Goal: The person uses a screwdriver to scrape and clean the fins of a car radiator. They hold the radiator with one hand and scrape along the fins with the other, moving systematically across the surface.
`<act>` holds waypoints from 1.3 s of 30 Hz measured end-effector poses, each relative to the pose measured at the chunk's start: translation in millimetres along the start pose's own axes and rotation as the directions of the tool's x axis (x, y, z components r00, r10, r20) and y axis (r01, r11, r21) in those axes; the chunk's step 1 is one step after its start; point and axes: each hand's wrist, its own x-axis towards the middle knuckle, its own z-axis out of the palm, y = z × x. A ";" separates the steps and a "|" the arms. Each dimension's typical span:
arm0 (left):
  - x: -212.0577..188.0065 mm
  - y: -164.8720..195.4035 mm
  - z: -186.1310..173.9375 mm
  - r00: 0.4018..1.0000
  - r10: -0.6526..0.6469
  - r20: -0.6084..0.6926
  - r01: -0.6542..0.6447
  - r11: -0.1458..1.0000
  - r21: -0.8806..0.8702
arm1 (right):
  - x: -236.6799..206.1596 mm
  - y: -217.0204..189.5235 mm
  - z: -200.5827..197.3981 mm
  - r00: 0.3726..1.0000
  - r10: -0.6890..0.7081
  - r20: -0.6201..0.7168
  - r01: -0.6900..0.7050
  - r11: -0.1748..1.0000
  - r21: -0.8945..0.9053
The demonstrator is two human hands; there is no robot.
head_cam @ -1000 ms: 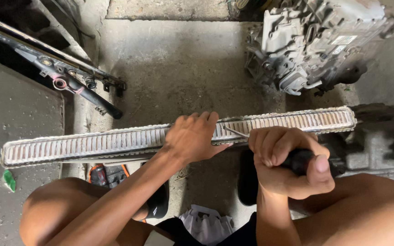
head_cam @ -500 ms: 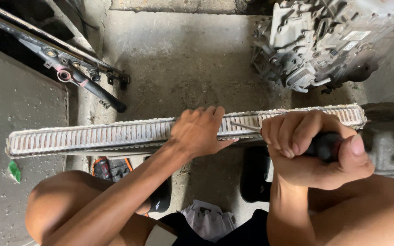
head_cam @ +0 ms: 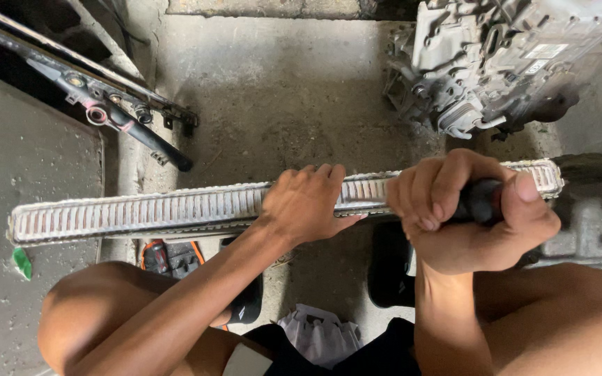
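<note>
A long, narrow radiator core (head_cam: 141, 212) with pale metal fins lies edge-up across my knees, running from far left to right. My left hand (head_cam: 308, 202) is clamped over its top edge near the middle, fingers wrapped over the far side. My right hand (head_cam: 472, 209) is fisted around a black tool handle (head_cam: 481, 200) held against the core's right part. The tool's tip is hidden behind my fingers.
A grey cast engine or gearbox part (head_cam: 503, 63) sits on the concrete floor at the upper right. A dark metal bar with fittings (head_cam: 113, 111) lies at the upper left. A black sandal (head_cam: 249, 303), an orange-and-black tool (head_cam: 165, 257) and a white rag (head_cam: 315, 334) lie below the core.
My right hand with the black handle has risen and shifted slightly right along the core. My left hand keeps its grip in the same place.
</note>
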 end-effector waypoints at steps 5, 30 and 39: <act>1.4 0.4 -1.2 0.998 -0.023 0.063 0.023 1.000 0.001 | 9.3 1.4 6.3 0.996 -0.083 0.031 0.083 0.997 0.008; 1.1 -1.3 2.7 1.000 0.012 -0.026 -0.012 1.000 -0.022 | 9.5 1.2 27.7 0.990 -0.097 0.099 0.116 0.973 -0.201; 1.6 -0.8 0.7 0.999 0.021 -0.037 -0.022 0.999 -0.026 | -5.3 -2.3 8.9 1.000 0.013 0.018 -0.013 0.999 -0.038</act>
